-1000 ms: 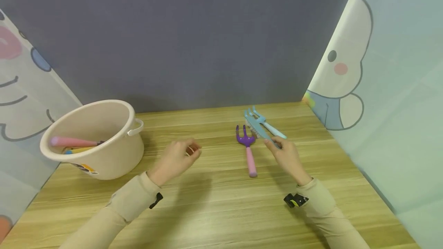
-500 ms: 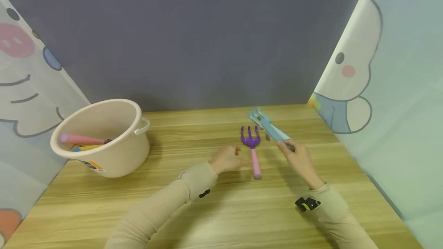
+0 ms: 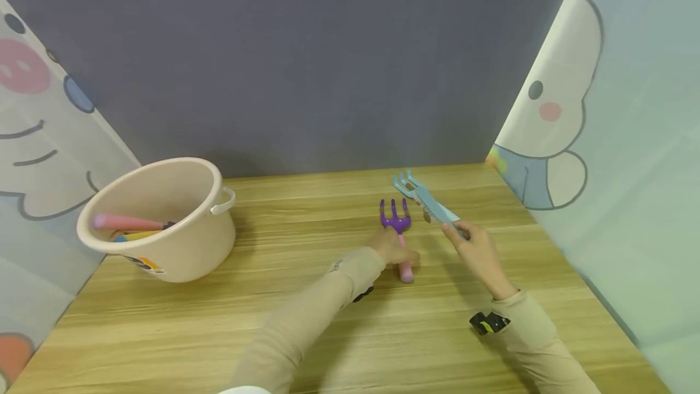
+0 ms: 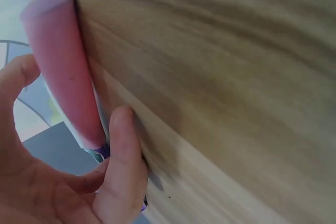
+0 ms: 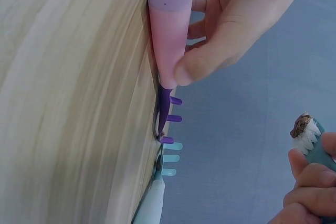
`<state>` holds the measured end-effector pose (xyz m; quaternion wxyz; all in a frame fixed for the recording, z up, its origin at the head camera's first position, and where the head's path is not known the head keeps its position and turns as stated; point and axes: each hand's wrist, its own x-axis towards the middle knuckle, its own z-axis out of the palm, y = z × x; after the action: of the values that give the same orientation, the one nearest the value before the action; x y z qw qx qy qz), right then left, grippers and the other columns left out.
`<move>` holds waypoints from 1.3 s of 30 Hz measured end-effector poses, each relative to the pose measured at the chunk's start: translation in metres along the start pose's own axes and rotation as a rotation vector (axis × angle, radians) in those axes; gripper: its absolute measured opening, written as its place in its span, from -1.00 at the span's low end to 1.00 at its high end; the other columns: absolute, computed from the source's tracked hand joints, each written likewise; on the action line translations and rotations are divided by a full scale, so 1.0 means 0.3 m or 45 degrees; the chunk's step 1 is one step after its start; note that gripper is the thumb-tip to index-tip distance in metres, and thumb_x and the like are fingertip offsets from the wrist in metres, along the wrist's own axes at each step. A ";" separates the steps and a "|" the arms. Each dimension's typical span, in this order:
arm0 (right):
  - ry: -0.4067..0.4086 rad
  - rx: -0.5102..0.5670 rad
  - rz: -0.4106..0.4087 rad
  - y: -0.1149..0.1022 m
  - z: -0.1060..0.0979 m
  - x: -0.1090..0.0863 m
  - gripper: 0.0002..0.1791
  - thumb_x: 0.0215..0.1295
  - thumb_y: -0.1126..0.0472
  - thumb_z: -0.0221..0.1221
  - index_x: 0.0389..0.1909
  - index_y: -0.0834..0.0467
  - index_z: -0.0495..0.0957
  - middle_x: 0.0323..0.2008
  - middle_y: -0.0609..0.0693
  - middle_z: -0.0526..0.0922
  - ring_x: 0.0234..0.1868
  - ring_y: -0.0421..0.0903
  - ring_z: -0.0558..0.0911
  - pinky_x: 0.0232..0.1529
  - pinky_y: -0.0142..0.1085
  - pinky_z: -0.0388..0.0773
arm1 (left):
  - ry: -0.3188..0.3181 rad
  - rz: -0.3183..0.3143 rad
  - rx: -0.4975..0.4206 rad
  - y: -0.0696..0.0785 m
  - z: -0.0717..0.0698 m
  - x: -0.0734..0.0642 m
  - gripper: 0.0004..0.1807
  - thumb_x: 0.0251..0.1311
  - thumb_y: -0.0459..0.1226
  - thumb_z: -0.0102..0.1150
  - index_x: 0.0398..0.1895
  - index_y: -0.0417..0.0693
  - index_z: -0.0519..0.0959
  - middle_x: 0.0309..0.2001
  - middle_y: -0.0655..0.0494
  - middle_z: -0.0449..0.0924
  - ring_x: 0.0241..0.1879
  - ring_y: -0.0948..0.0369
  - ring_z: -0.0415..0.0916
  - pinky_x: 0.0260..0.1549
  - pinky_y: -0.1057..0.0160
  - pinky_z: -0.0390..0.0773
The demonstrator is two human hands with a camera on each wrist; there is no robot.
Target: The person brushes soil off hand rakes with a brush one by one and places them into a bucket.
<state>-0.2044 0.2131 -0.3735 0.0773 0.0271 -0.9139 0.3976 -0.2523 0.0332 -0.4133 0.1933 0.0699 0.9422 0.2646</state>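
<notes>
A small hand rake with purple tines (image 3: 396,222) and a pink handle (image 4: 65,66) lies on the table. My left hand (image 3: 391,247) reaches over that handle, thumb and fingers on either side of it; the left wrist view shows a narrow gap beside one fingertip. My right hand (image 3: 477,251) grips the end of a blue-grey brush (image 3: 433,204) with white bristles (image 5: 306,139). A brown clump (image 5: 300,125) clings to the bristles. Partly hidden beneath the brush, a light blue hand rake (image 3: 406,182) lies farther back.
At the left stands a cream bucket (image 3: 202,251) with a handle. In it lie a pink-handled tool (image 3: 128,222) and a yellow and blue piece (image 3: 137,236). A dark panel (image 3: 328,65) closes off the back of the wooden table (image 3: 284,211); printed cartoon sheets (image 3: 645,157) line the sides.
My left hand has moved right, from near the table's middle to over the rake's pink handle. My right hand has shifted slightly right with the brush. The view has also turned a little.
</notes>
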 end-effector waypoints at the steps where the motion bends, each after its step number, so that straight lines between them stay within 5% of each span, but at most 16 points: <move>1: 0.004 0.000 -0.004 0.000 0.000 -0.001 -0.52 0.31 -0.07 0.02 -0.17 0.29 0.58 -0.69 -0.04 0.33 -0.74 -0.25 0.22 -0.71 -0.37 0.21 | 0.009 -0.021 0.024 0.005 0.002 0.002 -0.08 -0.24 0.18 0.31 0.10 -0.28 0.35 0.14 -0.13 0.37 0.01 0.02 0.45 -0.08 0.18 0.52; 8: 0.013 -0.006 -0.006 0.005 0.003 -0.004 -0.54 0.31 -0.05 0.02 -0.16 0.31 0.57 -0.66 0.00 0.37 -0.73 -0.24 0.24 -0.71 -0.38 0.22 | 0.015 -0.057 0.289 0.028 0.019 0.007 0.05 -0.19 0.17 0.30 0.28 -0.31 0.17 0.16 -0.16 0.39 0.04 0.01 0.46 -0.12 0.21 0.56; 16: 0.020 -0.008 0.006 0.006 0.013 -0.004 -0.53 0.31 -0.04 0.03 -0.14 0.33 0.56 -0.51 0.14 0.52 -0.65 -0.16 0.31 -0.68 -0.38 0.27 | 0.066 -0.013 0.291 0.014 0.007 0.017 -0.17 -0.20 -0.09 0.37 0.13 -0.37 0.28 -0.38 -0.02 0.56 -0.41 0.16 0.54 -0.50 0.34 0.55; 25: 0.010 0.006 -0.022 0.010 0.030 -0.006 -0.56 0.31 -0.02 0.04 -0.16 0.33 0.56 -0.38 0.24 0.59 -0.62 -0.13 0.31 -0.66 -0.37 0.27 | 0.012 -0.004 -0.044 -0.037 -0.027 0.009 -0.53 -0.06 -0.21 0.29 -0.09 -0.29 0.43 -0.30 0.01 0.49 -0.48 0.20 0.44 -0.52 0.35 0.52; 34: -0.004 0.002 -0.022 0.012 0.033 -0.007 -0.54 0.31 -0.03 0.03 -0.15 0.32 0.56 -0.43 0.22 0.57 -0.66 -0.15 0.27 -0.68 -0.37 0.25 | -0.074 -0.073 -0.556 -0.123 -0.035 0.060 -0.68 0.10 -0.35 0.04 -0.06 -0.27 0.39 -0.70 0.03 0.44 -0.78 0.25 0.37 -0.81 0.41 0.41; 39: -0.003 0.005 -0.023 0.010 0.033 -0.006 -0.55 0.31 -0.03 0.03 -0.15 0.32 0.57 -0.50 0.16 0.53 -0.67 -0.17 0.26 -0.69 -0.38 0.24 | -0.093 -0.065 -0.492 -0.142 -0.040 0.071 -0.64 0.17 -0.30 -0.02 0.03 -0.28 0.39 -0.77 0.09 0.36 -0.81 0.26 0.31 -0.84 0.43 0.36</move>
<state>-0.2040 0.2079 -0.3825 0.0799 0.0361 -0.9129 0.3988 -0.2779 -0.0038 -0.4332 0.2437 0.0169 0.8677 0.4329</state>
